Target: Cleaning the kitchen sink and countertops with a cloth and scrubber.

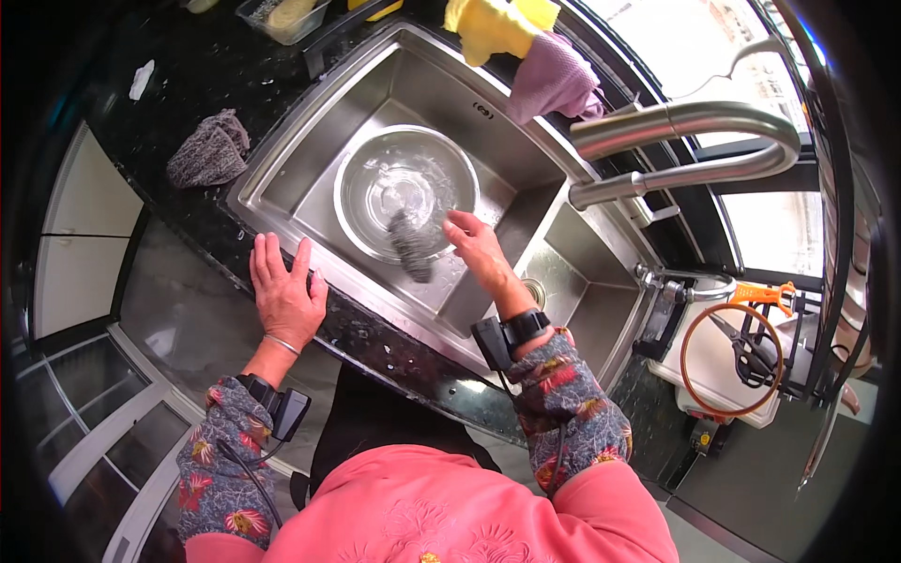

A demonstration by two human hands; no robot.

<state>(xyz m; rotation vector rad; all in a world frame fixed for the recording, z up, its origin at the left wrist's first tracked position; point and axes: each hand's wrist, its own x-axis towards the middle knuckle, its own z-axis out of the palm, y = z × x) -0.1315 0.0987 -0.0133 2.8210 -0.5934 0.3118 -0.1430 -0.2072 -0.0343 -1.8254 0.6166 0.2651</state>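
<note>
A round metal basin [345, 204] holding clear water stands in the large bowl of a stainless steel sink [310, 151]. Over the basin's near side is a blurred dark grey object [410, 250], perhaps a scouring pad or a cloth; whether it is falling or resting cannot be told. My right hand [479, 250] is just right of it, at the basin's right rim, fingers apart and holding nothing. My left hand [287, 292] lies flat with spread fingers on the sink's front edge and the black speckled countertop.
A crumpled grey cloth [210, 149] lies left of the sink. Yellow [496, 28] and purple [555, 77] cloths hang behind it. The steel faucet [704, 119] arches at the right, above the smaller bowl [588, 246]. Scissors [750, 352] hang at far right.
</note>
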